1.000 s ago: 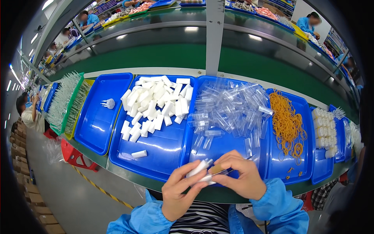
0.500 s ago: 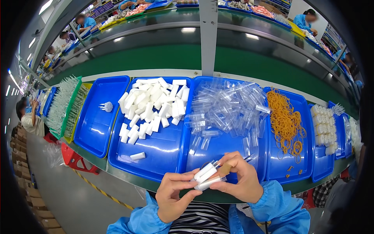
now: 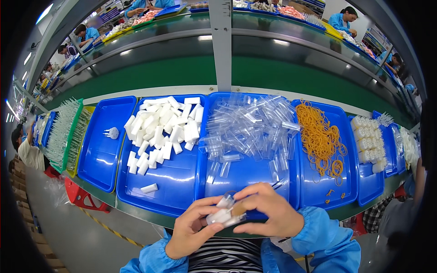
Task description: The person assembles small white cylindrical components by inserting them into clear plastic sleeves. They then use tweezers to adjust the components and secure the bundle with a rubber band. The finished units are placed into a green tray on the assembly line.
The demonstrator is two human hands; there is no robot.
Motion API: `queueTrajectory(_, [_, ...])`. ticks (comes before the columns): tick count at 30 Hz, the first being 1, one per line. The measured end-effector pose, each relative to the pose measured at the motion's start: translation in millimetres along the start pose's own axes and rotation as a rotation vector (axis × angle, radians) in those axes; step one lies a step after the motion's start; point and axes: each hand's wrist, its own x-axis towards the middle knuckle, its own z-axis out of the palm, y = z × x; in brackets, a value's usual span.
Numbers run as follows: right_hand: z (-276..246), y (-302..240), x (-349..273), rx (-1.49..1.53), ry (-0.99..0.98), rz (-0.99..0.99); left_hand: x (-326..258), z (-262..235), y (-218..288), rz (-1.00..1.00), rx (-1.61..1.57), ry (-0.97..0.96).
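Note:
Low at the front middle, my left hand (image 3: 193,227) is closed round a small bundle of white cylinders in clear plastic sleeves (image 3: 221,215). My right hand (image 3: 273,211) is bent over the right end of that bundle, fingers and thumb on its pieces. A tan patch (image 3: 237,209) shows at the right fingertips; whether it is a finger cover or a separate piece I cannot tell. Beyond my hands, a blue tray (image 3: 241,175) holds a heap of clear plastic sleeves (image 3: 252,123). Left of it, white cylinders (image 3: 164,123) lie piled in another blue tray (image 3: 170,184).
Orange rubber bands (image 3: 318,136) fill a tray at the right, with white parts (image 3: 368,143) beyond. A nearly bare tray (image 3: 100,159) and a green tray of clear spiky parts (image 3: 63,132) stand left. A grey post (image 3: 222,50) rises behind; co-workers (image 3: 344,22) sit opposite.
The view has shifted, so the trays appear farther left. My right fingers have moved over the bundle's end and now cover more of it. The bundle stays in my left hand.

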Motion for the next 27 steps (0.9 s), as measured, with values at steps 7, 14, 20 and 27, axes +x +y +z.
queueTrajectory(7, [-39.2,24.9,-6.3,-0.880,0.123,0.156,1.8,3.0,1.4,-0.041,-0.020,0.119])
queueTrajectory(14, [-14.9,24.4,-0.4,-0.982,-0.117,0.112,5.7,11.5,2.0,-0.076,-0.004,0.148])
queueTrajectory(20, [-16.9,17.9,13.0,-0.029,0.107,0.368,3.5,16.1,-0.4,-0.013,0.039,0.208])
queueTrajectory(27, [8.2,8.0,11.9,0.523,0.330,0.311,6.9,22.1,-11.5,0.072,0.062,0.220])
